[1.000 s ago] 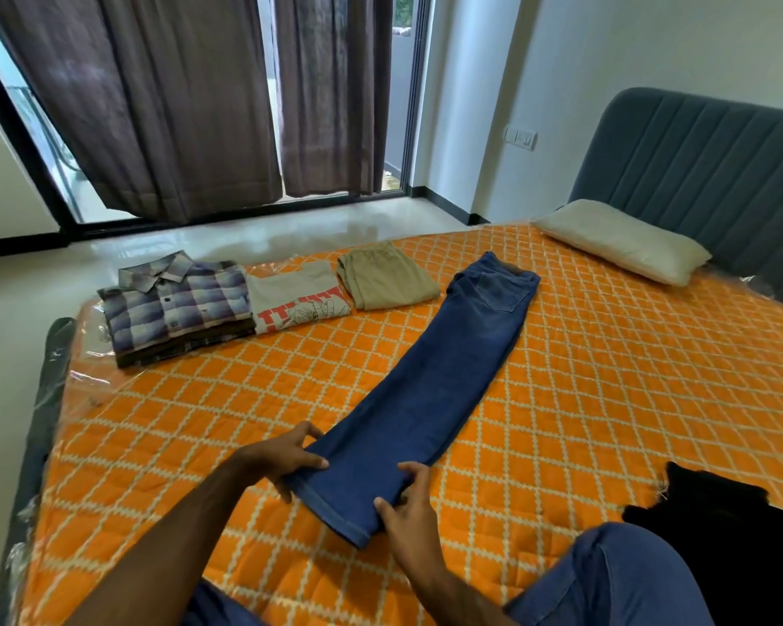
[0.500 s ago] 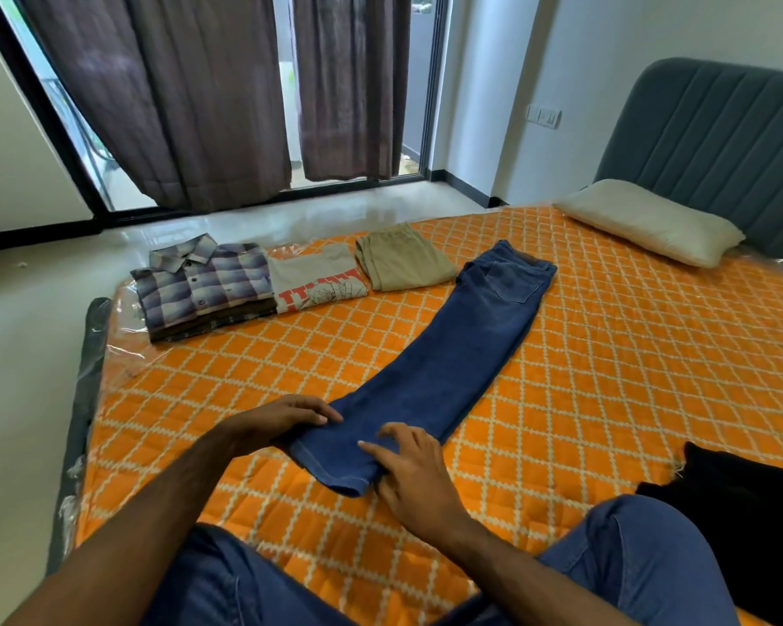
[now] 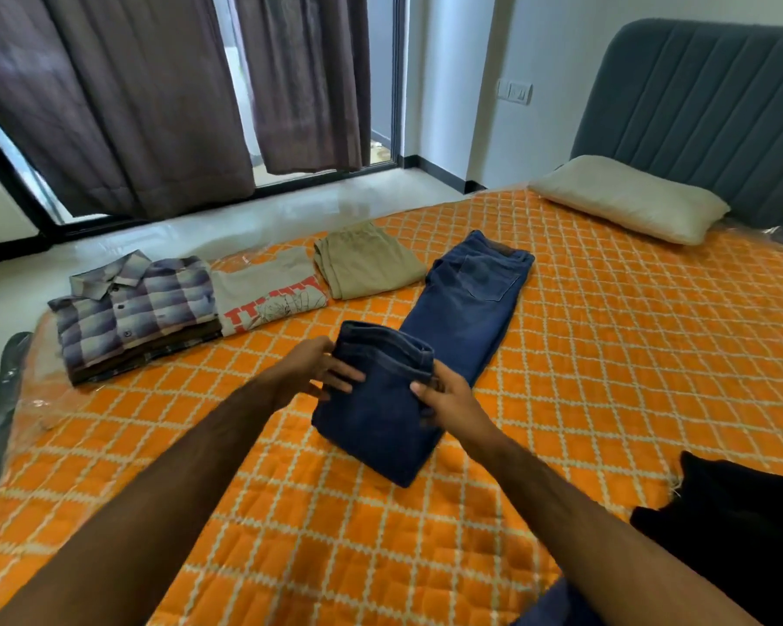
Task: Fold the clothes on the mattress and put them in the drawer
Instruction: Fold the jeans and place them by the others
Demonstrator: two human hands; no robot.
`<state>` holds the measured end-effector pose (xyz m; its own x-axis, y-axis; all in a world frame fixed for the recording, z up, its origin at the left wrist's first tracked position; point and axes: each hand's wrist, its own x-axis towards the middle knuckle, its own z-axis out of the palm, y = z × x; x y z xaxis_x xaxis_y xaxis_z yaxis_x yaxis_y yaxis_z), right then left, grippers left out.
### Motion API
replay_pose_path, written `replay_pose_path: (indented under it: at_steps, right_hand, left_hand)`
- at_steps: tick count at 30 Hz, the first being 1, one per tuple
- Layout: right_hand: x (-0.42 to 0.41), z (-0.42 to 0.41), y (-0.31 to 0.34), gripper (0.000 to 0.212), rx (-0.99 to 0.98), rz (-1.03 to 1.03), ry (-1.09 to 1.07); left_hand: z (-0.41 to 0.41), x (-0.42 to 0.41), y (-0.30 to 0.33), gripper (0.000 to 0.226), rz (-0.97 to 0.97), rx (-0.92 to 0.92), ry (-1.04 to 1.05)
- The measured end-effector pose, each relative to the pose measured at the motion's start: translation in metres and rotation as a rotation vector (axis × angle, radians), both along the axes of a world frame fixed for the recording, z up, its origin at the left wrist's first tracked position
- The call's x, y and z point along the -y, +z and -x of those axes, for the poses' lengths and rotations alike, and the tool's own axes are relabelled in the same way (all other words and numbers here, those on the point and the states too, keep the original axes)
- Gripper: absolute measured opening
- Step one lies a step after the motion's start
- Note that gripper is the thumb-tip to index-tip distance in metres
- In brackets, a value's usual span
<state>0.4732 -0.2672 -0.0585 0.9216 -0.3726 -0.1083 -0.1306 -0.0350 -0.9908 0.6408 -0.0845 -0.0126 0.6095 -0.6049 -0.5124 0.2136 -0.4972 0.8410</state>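
From the head view, both hands are meeting over a pair of blue jeans (image 3: 466,305) lying on the orange quilted mattress (image 3: 606,377). The leg end of the jeans is being doubled back over itself, with the hems standing up in a raised fold between the two hands. The left hand (image 3: 315,370) is gripping the left edge of that fold, its fingers lying across the top of the denim and the thumb going under it. The right hand (image 3: 448,402) is pinching the right edge of the fold, its fingers curling round the cloth. The waist end of the jeans is lying flat beyond the right hand, stretching away toward the far side of the bed.

Beyond the left hand, a row of folded clothes is sitting along the far edge of the mattress. A plaid shirt (image 3: 132,305) is resting on top of a darker folded garment, farthest to the left. Just beside it a grey T-shirt (image 3: 267,291) with red print is lying flat, and next to that, touching the waist of the jeans, folded khaki trousers (image 3: 367,259) are lying. To the right of the right hand, nearer the person, a black garment (image 3: 733,530) is lying unfolded in a heap. Far beyond the right hand, a cream pillow (image 3: 629,198) is leaning against the grey headboard (image 3: 697,106). Dark curtains (image 3: 123,97) are hanging over the window past the bed.
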Motion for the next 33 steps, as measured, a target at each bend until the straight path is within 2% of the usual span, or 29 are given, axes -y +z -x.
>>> replay_pose_path:
  at_steps: [5,9,10,12,14,15,16,17,19,20,23,27,30,33]
  right_hand:
    - [0.069,-0.034,-0.025,0.028,-0.110,-0.128,-0.166]
    - [0.105,-0.050,-0.063,0.031,-0.212,-0.114,-0.172]
    - [0.115,-0.055,-0.074,0.036,-0.248,-0.052,-0.182]
    - [0.121,-0.058,-0.088,0.057,-0.292,0.185,-0.273]
    - [0.111,-0.049,-0.093,0.066,-0.200,0.618,-0.306]
    - [0.100,-0.044,-0.095,0.067,-0.109,0.814,-0.247]
    - [0.088,-0.037,-0.097,0.070,-0.020,0.913,-0.111]
    - [0.073,-0.030,-0.098,0.074,0.027,0.905,0.075]
    - [0.044,-0.019,-0.108,0.087,-0.051,0.844,0.422]
    - [0.030,-0.015,-0.113,0.094,-0.123,0.895,0.511]
    - [-0.005,-0.011,-0.117,0.100,-0.281,1.160,0.491]
    - [-0.035,-0.008,-0.090,0.092,-0.460,1.255,0.479]
    - [-0.048,0.004,-0.069,0.087,-0.539,1.189,0.539]
    - [-0.060,0.022,-0.036,0.080,-0.509,0.994,0.661]
  left_hand:
    - [-0.022,0.100,-0.023,0.039,-0.065,0.028,0.023]
    - [-0.038,0.140,-0.065,0.041,-0.117,0.113,0.044]
    - [-0.041,0.145,-0.079,0.046,-0.124,0.182,0.051]
    - [-0.044,0.136,-0.102,0.060,-0.185,0.482,0.012]
    - [-0.042,0.114,-0.125,0.065,-0.286,0.796,-0.024]
    - [-0.040,0.105,-0.133,0.063,-0.328,0.837,-0.019]
    - [-0.037,0.095,-0.140,0.060,-0.358,0.827,-0.017]
    - [-0.036,0.086,-0.145,0.057,-0.391,0.794,-0.018]
    - [-0.035,0.073,-0.145,0.054,-0.426,0.680,-0.033]
    - [-0.034,0.067,-0.142,0.053,-0.419,0.593,-0.047]
    - [-0.028,0.054,-0.133,0.050,-0.375,0.383,-0.085]
    - [-0.004,0.045,-0.124,0.044,-0.333,0.334,-0.049]
    - [0.016,0.036,-0.106,0.045,-0.355,0.260,-0.100]
    - [0.039,0.004,-0.086,0.044,-0.450,0.192,-0.221]
